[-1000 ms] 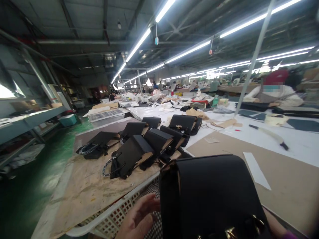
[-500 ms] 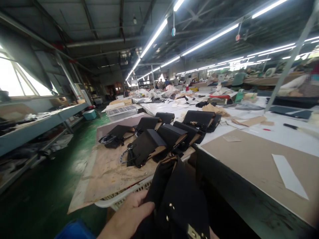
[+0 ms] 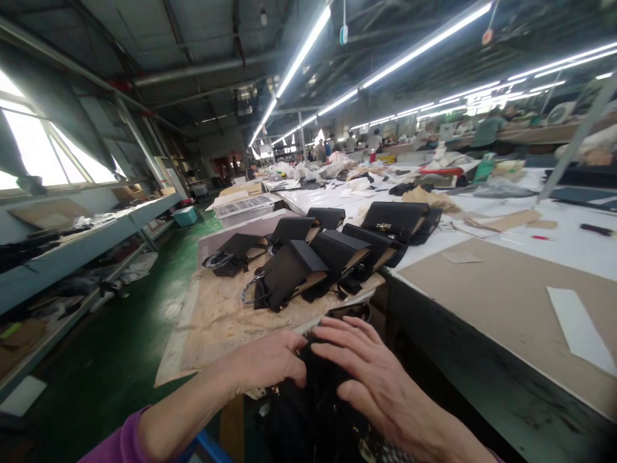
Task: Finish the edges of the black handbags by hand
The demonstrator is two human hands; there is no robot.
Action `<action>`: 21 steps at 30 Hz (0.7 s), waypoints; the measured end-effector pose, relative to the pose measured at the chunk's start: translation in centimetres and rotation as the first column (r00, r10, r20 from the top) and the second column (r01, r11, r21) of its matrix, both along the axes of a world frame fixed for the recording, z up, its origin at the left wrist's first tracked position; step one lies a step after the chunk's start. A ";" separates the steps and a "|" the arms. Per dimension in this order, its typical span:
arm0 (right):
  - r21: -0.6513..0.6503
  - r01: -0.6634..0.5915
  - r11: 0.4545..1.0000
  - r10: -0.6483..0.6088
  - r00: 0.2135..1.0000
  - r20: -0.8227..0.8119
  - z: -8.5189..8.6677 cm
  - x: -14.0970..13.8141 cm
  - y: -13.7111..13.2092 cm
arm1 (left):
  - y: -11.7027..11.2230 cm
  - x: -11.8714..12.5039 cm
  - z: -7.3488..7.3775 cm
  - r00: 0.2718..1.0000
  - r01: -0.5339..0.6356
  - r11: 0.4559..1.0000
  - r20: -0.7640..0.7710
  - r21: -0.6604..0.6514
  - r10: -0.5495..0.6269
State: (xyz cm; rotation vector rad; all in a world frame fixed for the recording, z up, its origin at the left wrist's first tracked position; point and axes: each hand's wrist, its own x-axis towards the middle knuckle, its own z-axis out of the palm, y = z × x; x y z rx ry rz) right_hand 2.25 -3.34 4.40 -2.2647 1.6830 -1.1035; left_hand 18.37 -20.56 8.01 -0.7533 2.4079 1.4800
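Note:
A black leather handbag (image 3: 313, 411) lies low in front of me, below the table edge, mostly hidden under my hands. My left hand (image 3: 267, 360) curls over its near left side with fingers bent onto the leather. My right hand (image 3: 373, 379) lies on top of the bag with fingers stretched out and spread. Just beyond my hands, several more black handbags (image 3: 308, 263) with metal handles stand in a row on a worn brown board (image 3: 216, 328).
To the right runs a long worktable with a brown cardboard sheet (image 3: 506, 302) and a white paper strip (image 3: 578, 331). A green-floored aisle (image 3: 120, 341) and grey shelving (image 3: 72, 244) are on the left. People work at far tables.
The bag has dropped lower, away from the camera. My right hand has come into view and now rests spread on top of it. The view has swung left and down.

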 end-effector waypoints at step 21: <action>0.319 -0.307 0.897 0.299 0.951 0.075 3.6 -3.5 1.3 | -1.2 3.8 3.6 0.995 -0.102 0.988 -0.013 0.115 0.104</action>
